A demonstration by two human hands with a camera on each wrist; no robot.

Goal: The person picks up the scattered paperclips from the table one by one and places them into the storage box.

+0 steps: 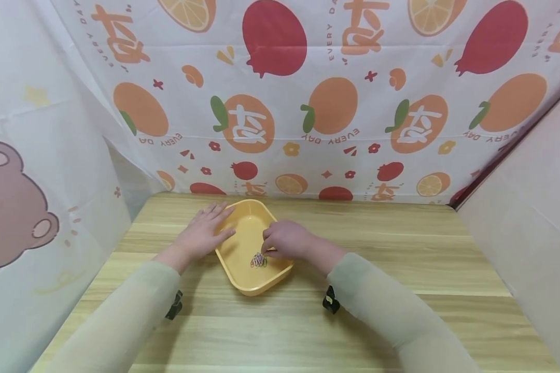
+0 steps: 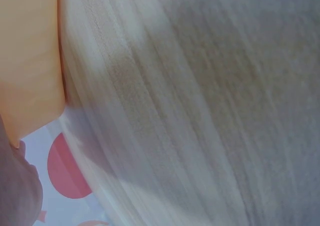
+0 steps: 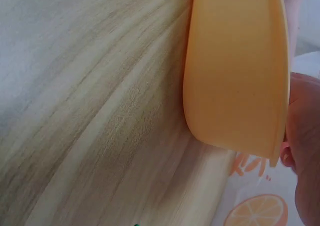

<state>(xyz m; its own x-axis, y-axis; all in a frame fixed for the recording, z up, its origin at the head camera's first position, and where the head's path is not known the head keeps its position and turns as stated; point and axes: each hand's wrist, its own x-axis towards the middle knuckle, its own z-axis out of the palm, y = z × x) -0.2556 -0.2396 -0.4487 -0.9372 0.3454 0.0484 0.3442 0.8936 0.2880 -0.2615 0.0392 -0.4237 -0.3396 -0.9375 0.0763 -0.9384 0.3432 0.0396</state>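
Observation:
A yellow plastic tray (image 1: 249, 285) lies at a slant on the wooden table. Inside it, toward the near end, is a small pile of thin looped pieces (image 1: 258, 260) in several colours that look like paper clips. My left hand (image 1: 204, 231) rests over the tray's left rim, fingers spread and thumb reaching inside. From the right, my right hand (image 1: 287, 239) reaches over the opposite rim with bent fingers, fingertips right at the pile; I cannot tell whether a piece is pinched. Both wrist views show mainly the tray's outer wall (image 3: 235, 75), with each hand partly cut off.
The wood-grain table (image 1: 392, 243) extends to both sides of the tray. A white cloth with fruit prints (image 1: 284, 119) hangs behind its back edge. Pale cloth walls stand at the left, with a bear print (image 1: 14, 207), and at the right.

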